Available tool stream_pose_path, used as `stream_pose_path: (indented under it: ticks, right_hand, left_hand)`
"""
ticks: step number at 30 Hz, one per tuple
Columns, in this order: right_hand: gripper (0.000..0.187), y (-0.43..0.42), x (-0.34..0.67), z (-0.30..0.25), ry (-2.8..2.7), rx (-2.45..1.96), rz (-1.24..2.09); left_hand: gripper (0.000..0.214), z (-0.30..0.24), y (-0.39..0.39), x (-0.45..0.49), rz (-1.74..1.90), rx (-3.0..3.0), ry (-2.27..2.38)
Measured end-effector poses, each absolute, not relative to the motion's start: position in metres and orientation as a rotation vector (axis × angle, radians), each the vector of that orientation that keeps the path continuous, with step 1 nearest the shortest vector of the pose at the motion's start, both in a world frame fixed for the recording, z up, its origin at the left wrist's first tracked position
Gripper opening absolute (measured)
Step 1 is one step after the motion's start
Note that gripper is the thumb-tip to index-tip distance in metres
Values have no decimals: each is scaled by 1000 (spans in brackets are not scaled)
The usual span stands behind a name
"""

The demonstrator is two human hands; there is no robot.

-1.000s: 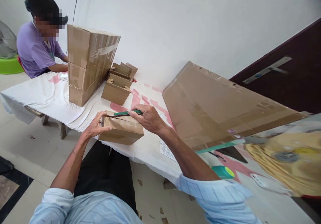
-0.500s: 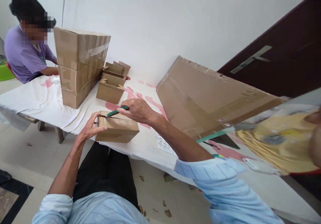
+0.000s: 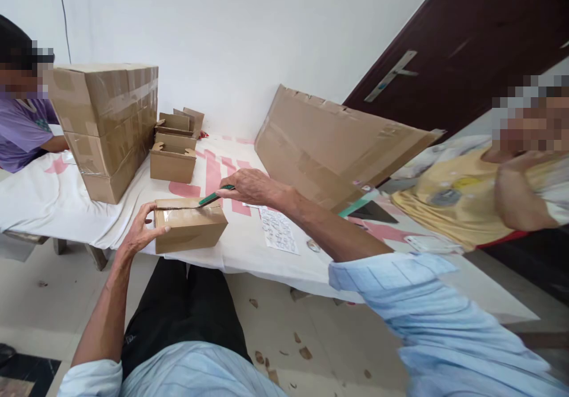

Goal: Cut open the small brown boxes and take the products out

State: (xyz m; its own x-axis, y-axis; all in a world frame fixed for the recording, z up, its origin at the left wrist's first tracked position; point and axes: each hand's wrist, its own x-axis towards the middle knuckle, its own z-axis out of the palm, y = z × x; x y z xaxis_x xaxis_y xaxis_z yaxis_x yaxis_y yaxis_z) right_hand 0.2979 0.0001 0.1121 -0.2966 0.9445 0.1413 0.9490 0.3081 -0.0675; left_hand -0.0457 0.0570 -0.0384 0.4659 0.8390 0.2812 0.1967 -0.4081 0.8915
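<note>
A small taped cardboard box [image 3: 191,232] lies on the cloth near the front table edge. My left hand [image 3: 141,231] grips its left end, thumb along the front side and fingers round the back corner. In my closed right hand [image 3: 251,187] is a slim green utility knife [image 3: 210,198]. Its tip touches the taped top, partway along the lengthwise seam. A dark open slit runs along that seam to the left of the knife. The blade itself is too small to make out.
Taped cartons [image 3: 111,112] stand stacked at left, beside open small boxes [image 3: 172,165]. A large cardboard sheet [image 3: 329,148] leans at the back. A handwritten paper [image 3: 280,231] lies at right. Two people sit nearby, one in purple [image 3: 20,127], one in yellow [image 3: 462,192].
My right hand has drawn the knife rightward along the seam, and the slit is longer. My left hand keeps its hold on the box. The view has turned right, showing more of the person in yellow.
</note>
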Motion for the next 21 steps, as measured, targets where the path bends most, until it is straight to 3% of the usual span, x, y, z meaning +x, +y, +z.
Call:
stream_pose_path:
  ticks: [4,8,13,16,21]
  right_hand:
    - [49,-9,322,103,-2367,-1811,-21]
    - [40,-20,333,99,-2252,-1763,22]
    - [36,-45,359,88,-1921,-1798,-113]
    - [40,-61,372,48,-1679,-1797,-138]
    - [39,-87,353,-67,-1471,-1960,5]
  left_hand:
    - [74,-37,57,-46,964,1896,866]
    - [76,-34,57,-48,948,1934,852]
    - [81,-31,65,-52,907,1929,855]
    - [87,-29,73,-57,899,1919,854]
    - [98,-25,85,-69,853,1911,870]
